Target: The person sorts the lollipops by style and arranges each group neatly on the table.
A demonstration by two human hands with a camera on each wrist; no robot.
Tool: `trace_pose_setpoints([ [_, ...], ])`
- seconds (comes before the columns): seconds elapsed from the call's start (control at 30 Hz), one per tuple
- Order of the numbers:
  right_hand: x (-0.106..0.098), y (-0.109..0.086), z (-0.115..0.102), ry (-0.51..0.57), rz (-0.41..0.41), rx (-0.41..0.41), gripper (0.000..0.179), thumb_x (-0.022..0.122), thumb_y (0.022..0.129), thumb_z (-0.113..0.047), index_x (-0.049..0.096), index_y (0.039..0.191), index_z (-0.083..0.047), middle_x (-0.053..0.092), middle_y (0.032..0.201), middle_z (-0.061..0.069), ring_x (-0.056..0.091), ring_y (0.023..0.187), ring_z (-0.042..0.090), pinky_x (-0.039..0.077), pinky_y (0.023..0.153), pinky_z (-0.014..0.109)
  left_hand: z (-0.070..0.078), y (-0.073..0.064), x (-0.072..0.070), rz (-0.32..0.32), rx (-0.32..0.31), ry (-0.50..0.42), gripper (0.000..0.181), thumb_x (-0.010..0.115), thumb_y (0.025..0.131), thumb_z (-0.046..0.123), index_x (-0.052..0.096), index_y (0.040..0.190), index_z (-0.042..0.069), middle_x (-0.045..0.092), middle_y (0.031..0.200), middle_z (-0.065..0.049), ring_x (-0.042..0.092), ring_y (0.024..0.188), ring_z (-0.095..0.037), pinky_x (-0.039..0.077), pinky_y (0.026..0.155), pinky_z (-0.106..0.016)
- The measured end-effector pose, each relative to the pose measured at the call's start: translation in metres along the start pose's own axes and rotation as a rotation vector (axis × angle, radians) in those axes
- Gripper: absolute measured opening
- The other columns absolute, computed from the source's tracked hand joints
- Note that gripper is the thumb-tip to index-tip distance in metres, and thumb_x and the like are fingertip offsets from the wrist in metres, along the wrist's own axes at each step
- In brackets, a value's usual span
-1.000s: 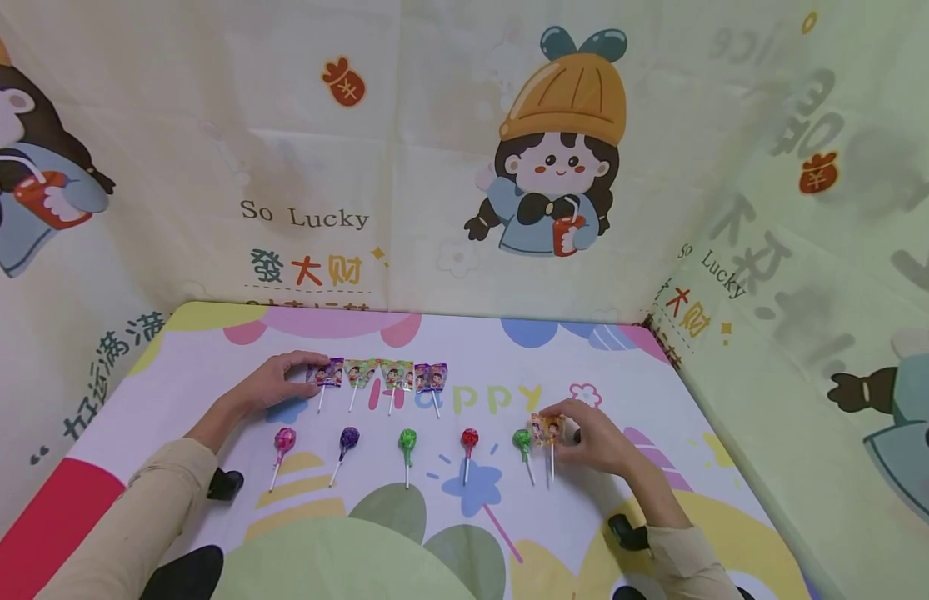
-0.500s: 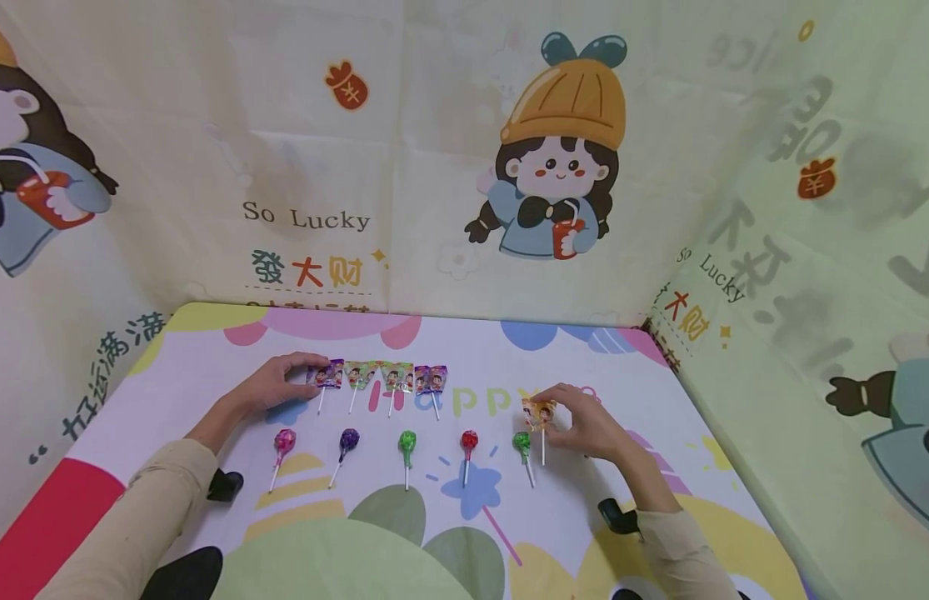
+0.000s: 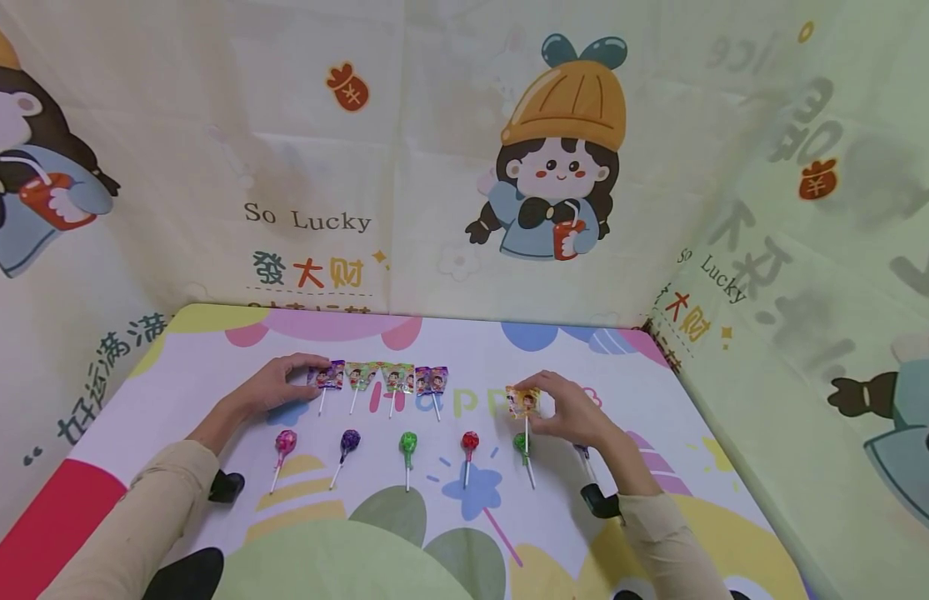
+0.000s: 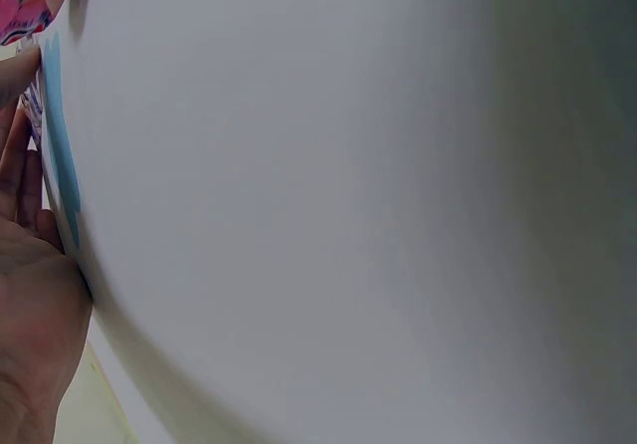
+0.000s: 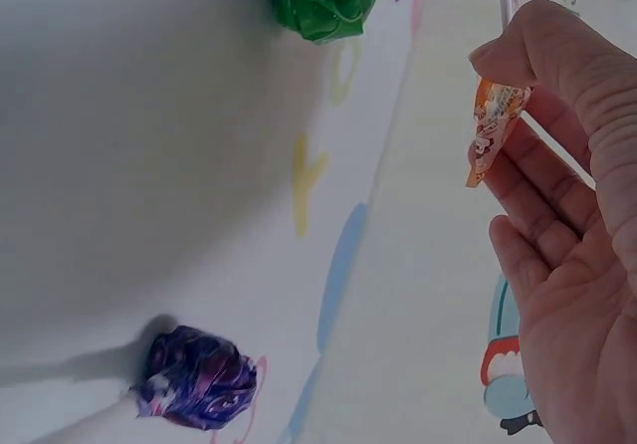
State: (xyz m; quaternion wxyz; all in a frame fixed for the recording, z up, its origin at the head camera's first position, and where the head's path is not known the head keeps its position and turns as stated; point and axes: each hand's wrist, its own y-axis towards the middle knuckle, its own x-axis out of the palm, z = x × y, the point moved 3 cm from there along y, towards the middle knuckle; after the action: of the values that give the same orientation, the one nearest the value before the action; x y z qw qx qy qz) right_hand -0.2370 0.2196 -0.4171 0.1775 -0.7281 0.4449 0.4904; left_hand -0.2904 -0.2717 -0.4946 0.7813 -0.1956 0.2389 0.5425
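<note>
My right hand [image 3: 572,412] pinches a flat orange-wrapped lollipop [image 3: 522,402] between thumb and fingers, white stick pointing down. It hangs over the green ball lollipop [image 3: 520,448], partly covering it in the head view. At the back left, my left hand [image 3: 272,385] holds the edge of a flat purple-wrapped lollipop [image 3: 332,375], thumb below and fingers above. That one lies at the left end of a row with two flat green-wrapped lollipops [image 3: 398,377] and another purple-wrapped lollipop [image 3: 432,380]. In the right wrist view the orange wrapper [image 5: 496,115] shows under the thumb.
Ball lollipops form a front row: pink [image 3: 286,442], purple [image 3: 350,440], green [image 3: 408,443], red [image 3: 470,442], and a dark purple one [image 5: 199,376] partly hidden by the right hand in the head view. A printed cloth covers the table [image 3: 464,337]; curtains [image 3: 427,167] surround it.
My right hand has carried the orange-wrapped lollipop left and toward the back, uncovering part of the dark purple ball lollipop. The left hand has stayed in place.
</note>
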Motion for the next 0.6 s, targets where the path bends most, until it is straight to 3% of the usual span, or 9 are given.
trace_pose_setpoints([
  [0.17,0.003,0.009,-0.002,0.007,-0.011,0.03,0.048,0.078,0.083,-0.01,0.068,0.129,-0.016,0.066,0.128,0.003,0.06,0.118,0.026,0.051,0.102,0.053,0.0,0.0,0.0,0.003,-0.001,0.001,0.054,0.077,0.092,0.022,0.059,0.142,0.011,0.04,0.157,-0.024,0.027,0.147,-0.048,0.018,0.117,-0.07],
  [0.6,0.014,0.035,-0.01,0.019,-0.024,-0.002,0.047,0.077,0.082,-0.008,0.068,0.128,-0.013,0.067,0.127,0.005,0.059,0.12,0.026,0.049,0.105,0.051,0.001,0.0,0.001,0.004,-0.002,0.004,0.054,0.077,0.092,0.021,0.059,0.142,0.011,0.04,0.157,-0.024,0.026,0.147,-0.048,0.017,0.117,-0.07],
])
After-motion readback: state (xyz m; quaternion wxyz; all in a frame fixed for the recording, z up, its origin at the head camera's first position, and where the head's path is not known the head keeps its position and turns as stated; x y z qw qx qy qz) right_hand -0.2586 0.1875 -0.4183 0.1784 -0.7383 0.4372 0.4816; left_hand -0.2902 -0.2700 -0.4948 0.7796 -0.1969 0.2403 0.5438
